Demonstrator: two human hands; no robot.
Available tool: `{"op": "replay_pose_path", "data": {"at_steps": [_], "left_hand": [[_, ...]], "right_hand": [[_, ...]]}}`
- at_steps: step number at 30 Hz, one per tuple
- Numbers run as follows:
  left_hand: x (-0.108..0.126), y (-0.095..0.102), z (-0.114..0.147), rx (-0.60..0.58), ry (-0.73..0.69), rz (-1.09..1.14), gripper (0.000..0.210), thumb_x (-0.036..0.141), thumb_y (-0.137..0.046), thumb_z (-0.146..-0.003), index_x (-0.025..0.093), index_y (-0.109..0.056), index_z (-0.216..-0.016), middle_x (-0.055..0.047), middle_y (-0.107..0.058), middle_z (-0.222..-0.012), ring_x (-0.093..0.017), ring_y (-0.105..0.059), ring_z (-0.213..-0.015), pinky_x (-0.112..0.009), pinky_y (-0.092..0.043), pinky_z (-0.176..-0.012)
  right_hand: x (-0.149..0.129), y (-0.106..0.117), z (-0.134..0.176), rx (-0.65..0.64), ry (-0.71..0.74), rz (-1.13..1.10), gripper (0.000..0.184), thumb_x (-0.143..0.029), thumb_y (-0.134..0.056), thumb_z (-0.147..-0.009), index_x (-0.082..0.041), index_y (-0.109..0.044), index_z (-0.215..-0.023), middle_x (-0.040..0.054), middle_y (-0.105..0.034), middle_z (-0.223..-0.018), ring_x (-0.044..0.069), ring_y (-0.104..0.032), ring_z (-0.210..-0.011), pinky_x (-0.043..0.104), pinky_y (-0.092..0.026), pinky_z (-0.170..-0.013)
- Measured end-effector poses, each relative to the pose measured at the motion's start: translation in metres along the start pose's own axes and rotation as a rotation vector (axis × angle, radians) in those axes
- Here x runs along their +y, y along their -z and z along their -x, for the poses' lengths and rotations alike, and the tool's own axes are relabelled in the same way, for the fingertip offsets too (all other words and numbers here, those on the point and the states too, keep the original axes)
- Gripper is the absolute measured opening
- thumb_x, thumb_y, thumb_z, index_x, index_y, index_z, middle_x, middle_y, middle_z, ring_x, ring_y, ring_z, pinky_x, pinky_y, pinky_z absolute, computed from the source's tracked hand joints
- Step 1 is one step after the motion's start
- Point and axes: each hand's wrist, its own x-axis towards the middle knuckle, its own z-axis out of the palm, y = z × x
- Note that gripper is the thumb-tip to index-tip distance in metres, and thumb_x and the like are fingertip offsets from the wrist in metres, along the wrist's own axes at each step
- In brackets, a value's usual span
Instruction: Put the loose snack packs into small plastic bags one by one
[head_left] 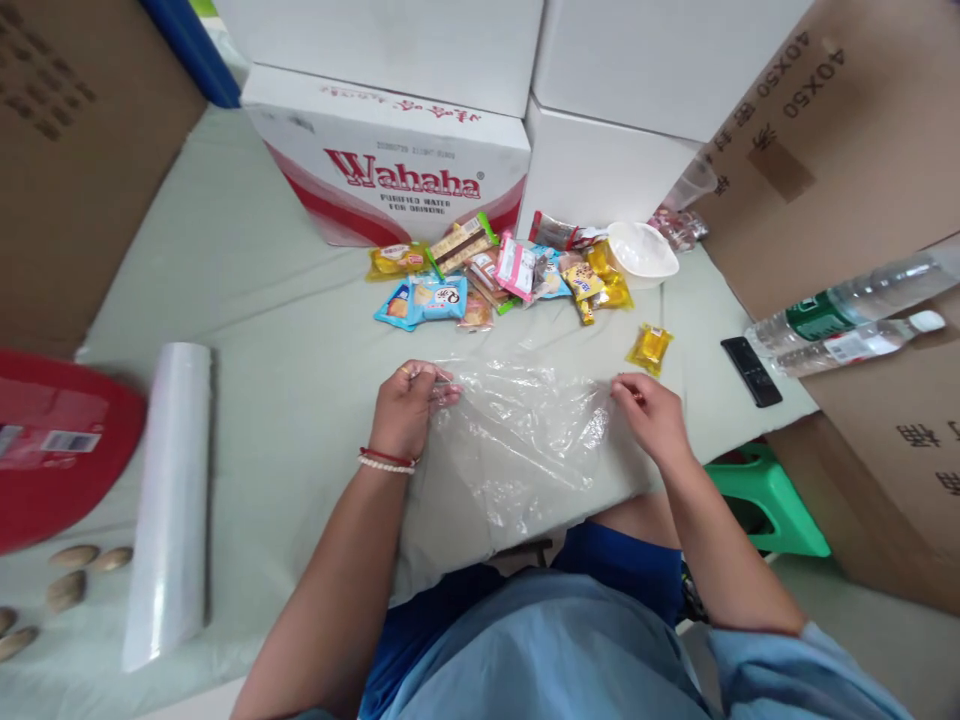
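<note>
A thin sheet of clear plastic film (525, 430) stretches between my two hands above the front of the table. My left hand (411, 400) pinches its upper left corner, with finger and thumb closed. At the upper right corner, my right hand (649, 408) grips the film in closed fingers. The sheet is creased and sags toward the table's front edge; whether it is a single sheet or a bag I cannot tell. Beyond it lies a pile of wrapped snacks (442, 298), and one yellow-wrapped snack (650, 349) sits apart near my right hand.
A roll of plastic film (171, 500) lies on the left by a red container (60, 450) and several brown oval objects (67, 590). Behind the snacks stand a Wahaha carton (397, 170) and a white bowl (643, 252). A black phone (751, 371) and plastic bottles (862, 345) are at right.
</note>
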Motion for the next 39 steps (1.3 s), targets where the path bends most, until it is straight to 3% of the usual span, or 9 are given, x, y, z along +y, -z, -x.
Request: {"op": "replay_pose_path", "data": {"at_steps": [9,16,19,24,27,31,33,36,39], "left_hand": [[-0.009,-0.004,0.006,0.151,-0.231,-0.362,0.03,0.052,-0.057,-0.097,0.023,-0.057,-0.093,0.001,-0.068,-0.08,-0.014,-0.065,-0.053,-0.025,-0.049,-0.052],[-0.005,0.004,0.006,0.281,-0.327,-0.775,0.022,0.04,-0.046,-0.102,0.025,-0.058,-0.093,0.003,-0.062,-0.064,-0.018,-0.057,-0.055,-0.029,-0.04,-0.064],[-0.003,0.004,0.004,0.293,-0.344,-0.881,0.023,0.041,-0.047,-0.101,0.025,-0.06,-0.09,0.001,-0.057,-0.061,-0.021,-0.054,-0.059,-0.031,-0.034,-0.065],[-0.004,0.006,0.003,0.246,-0.361,-0.929,0.024,0.042,-0.05,-0.099,0.025,-0.064,-0.09,0.002,-0.05,-0.057,-0.022,-0.047,-0.057,-0.032,-0.028,-0.063],[-0.005,0.006,0.004,0.227,-0.363,-0.858,0.026,0.044,-0.049,-0.1,0.025,-0.066,-0.095,0.002,-0.053,-0.059,-0.022,-0.05,-0.058,-0.031,-0.031,-0.064],[-0.005,0.004,0.008,0.162,-0.423,-0.741,0.031,0.046,-0.046,-0.102,0.023,-0.067,-0.101,0.002,-0.059,-0.063,-0.019,-0.054,-0.06,-0.029,-0.038,-0.067],[-0.005,0.003,0.009,0.121,-0.471,-0.715,0.032,0.047,-0.046,-0.103,0.023,-0.068,-0.105,0.003,-0.059,-0.063,-0.018,-0.054,-0.059,-0.028,-0.039,-0.067],[-0.003,0.003,0.01,0.128,-0.491,-0.701,0.033,0.047,-0.047,-0.104,0.023,-0.069,-0.105,0.003,-0.059,-0.064,-0.017,-0.054,-0.06,-0.027,-0.04,-0.068],[-0.001,0.005,0.009,0.192,-0.472,-0.731,0.031,0.045,-0.048,-0.103,0.023,-0.069,-0.101,0.003,-0.059,-0.065,-0.018,-0.055,-0.063,-0.028,-0.039,-0.069]], "right_hand": [[-0.021,-0.064,-0.068,-0.438,-0.091,-0.076,0.01,-0.029,-0.065,-0.087,-0.021,-0.071,-0.088,0.0015,-0.071,-0.078,0.017,-0.06,-0.071,0.027,-0.043,-0.066],[-0.002,-0.041,-0.026,0.042,-0.212,-0.339,0.032,-0.051,-0.064,-0.088,-0.02,-0.069,-0.091,0.0016,-0.069,-0.081,0.016,-0.058,-0.071,0.029,-0.048,-0.071],[0.006,-0.033,-0.011,0.071,-0.235,-0.317,0.033,-0.053,-0.064,-0.088,-0.02,-0.069,-0.092,0.001,-0.068,-0.08,0.016,-0.056,-0.067,0.029,-0.047,-0.066],[0.02,-0.015,-0.029,-0.24,-0.239,-0.199,0.032,-0.053,-0.065,-0.086,-0.021,-0.07,-0.083,-0.0002,-0.064,-0.066,0.018,-0.056,-0.061,0.03,-0.046,-0.06],[0.011,-0.014,-0.059,-0.18,-0.225,-0.163,0.036,-0.054,-0.059,-0.093,-0.02,-0.072,-0.091,0.0036,-0.071,-0.077,0.019,-0.063,-0.067,0.032,-0.051,-0.064],[-0.018,-0.037,-0.092,-0.371,0.145,-0.266,0.055,-0.048,-0.074,-0.085,-0.022,-0.068,-0.133,0.0111,-0.072,-0.134,0.026,-0.066,-0.122,0.04,-0.054,-0.1],[-0.032,-0.051,-0.104,-0.591,0.288,-0.315,0.078,-0.044,-0.085,-0.075,-0.022,-0.06,-0.146,0.0102,-0.073,-0.132,0.026,-0.062,-0.131,0.043,-0.048,-0.11],[-0.041,-0.06,-0.118,-0.896,0.243,-0.37,0.068,-0.043,-0.087,-0.072,-0.019,-0.071,-0.134,0.0034,-0.08,-0.097,0.023,-0.072,-0.106,0.039,-0.053,-0.101],[-0.033,-0.048,-0.132,-0.957,0.072,-0.427,0.05,-0.047,-0.087,-0.072,-0.018,-0.08,-0.112,0.0016,-0.078,-0.085,0.018,-0.07,-0.081,0.032,-0.055,-0.079]]}}
